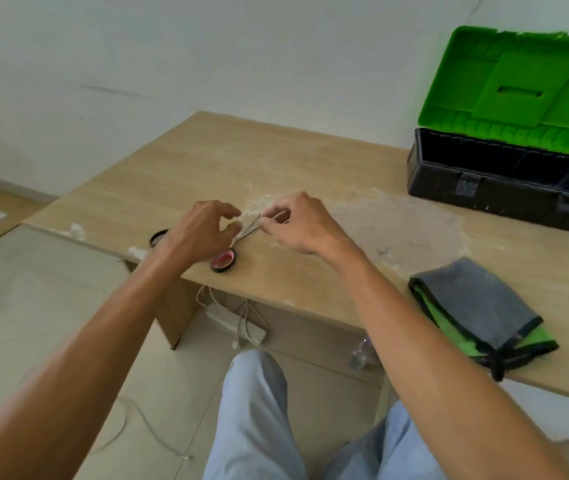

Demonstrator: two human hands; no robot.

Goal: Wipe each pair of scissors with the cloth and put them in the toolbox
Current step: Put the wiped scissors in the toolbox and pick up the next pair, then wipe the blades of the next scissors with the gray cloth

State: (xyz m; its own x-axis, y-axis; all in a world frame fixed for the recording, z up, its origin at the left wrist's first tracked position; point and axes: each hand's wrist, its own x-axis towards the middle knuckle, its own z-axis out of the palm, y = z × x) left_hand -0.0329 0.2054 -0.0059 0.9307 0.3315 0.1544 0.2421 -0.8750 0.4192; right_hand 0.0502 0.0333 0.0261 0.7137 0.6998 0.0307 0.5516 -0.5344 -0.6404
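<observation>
Right hand (297, 225): grip closed, thumb and forefinger pinching the blade tips of the scissors (249, 227). Remaining fingers curled, knuckles up.

Left hand (203, 230): fingers curled over the pivot end of the scissors, thumb beside the blades. Blur here, so cannot tell whether this grip is clamped on the metal or only over it.

Scissors: on the bench (207, 157), close to its near edge. Blades silver, pointing away and to the right. Two black handle loops: one shows a red inner ring just below the left hand, the other pokes out on the far side of the left wrist. Cannot tell whether the blades lie flat or are lifted slightly.

Bench around the scissors: pale wood with whitish scuffed patches, heaviest just right of the blades.

Cloth (477, 306): right of the scissors and nearer the person, well apart from them. Folded, grey on top, green layer underneath, black edging, lying at the near bench edge. Neither hand touches it.

Toolbox (501, 188): far right of the scissors, towards the wall. Black base, green lid (518, 88) standing open; inside in shadow, contents cannot be told.

Below the scissors, under the bench: white power strip (238, 323) with cables on the floor.
</observation>
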